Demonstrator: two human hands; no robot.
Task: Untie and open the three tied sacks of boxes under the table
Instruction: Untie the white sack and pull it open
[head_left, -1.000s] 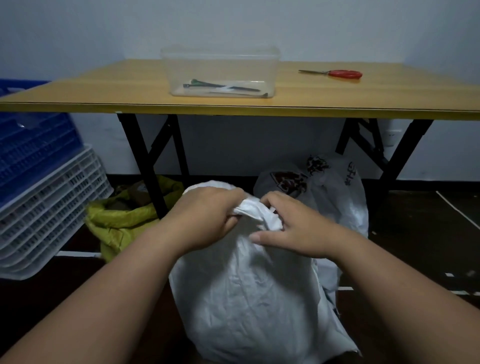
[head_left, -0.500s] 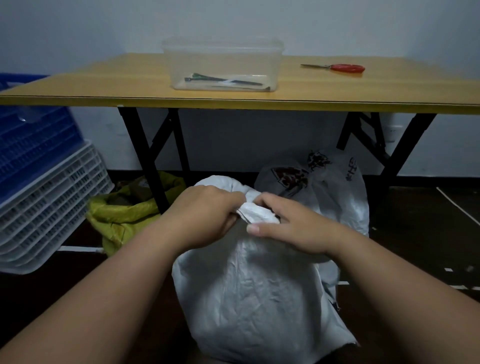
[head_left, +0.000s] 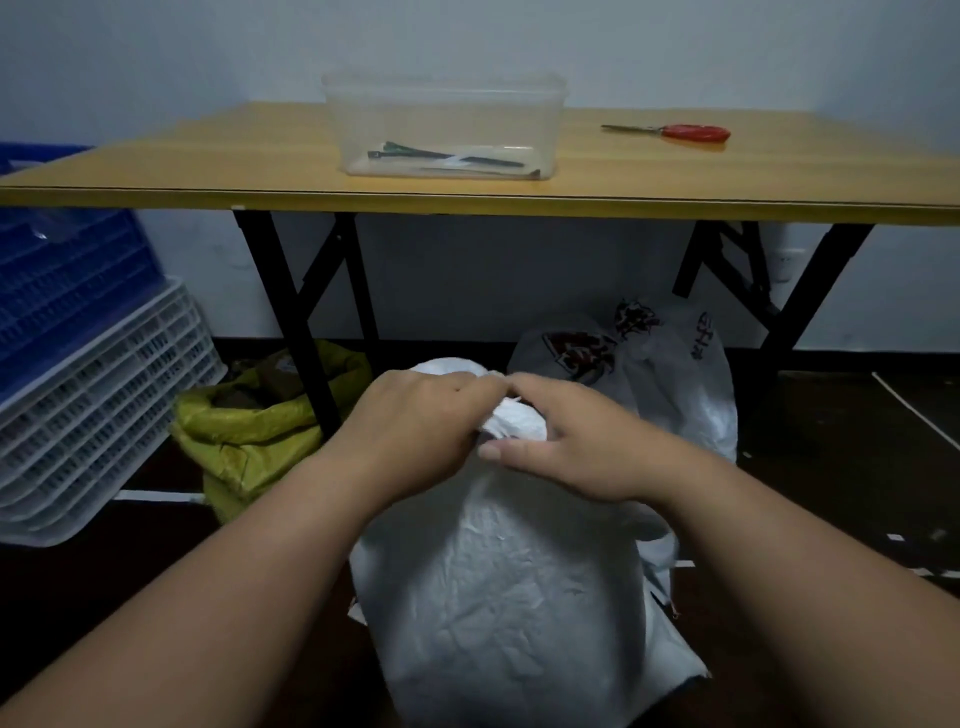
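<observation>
table: long wooden-topped folding table with black legs (head_left: 208, 171), spans the whole 12 o'clock side
near sack: crumpled white woven plastic sack (head_left: 498, 587) dead centre on the floor, neck bunched at the top
other sacks: white printed one (head_left: 670, 374) at 1 o'clock, yellow-green one (head_left: 249, 431) at 10 o'clock, looks open already
risk: tie's buried in the bunch, can't see it, so yanking blind could tighten it or tip the sack
left hand (head_left: 415, 431): curled tight round the neck
right hand (head_left: 566, 447): fingers pinching the same bunch, thumb out flat
</observation>
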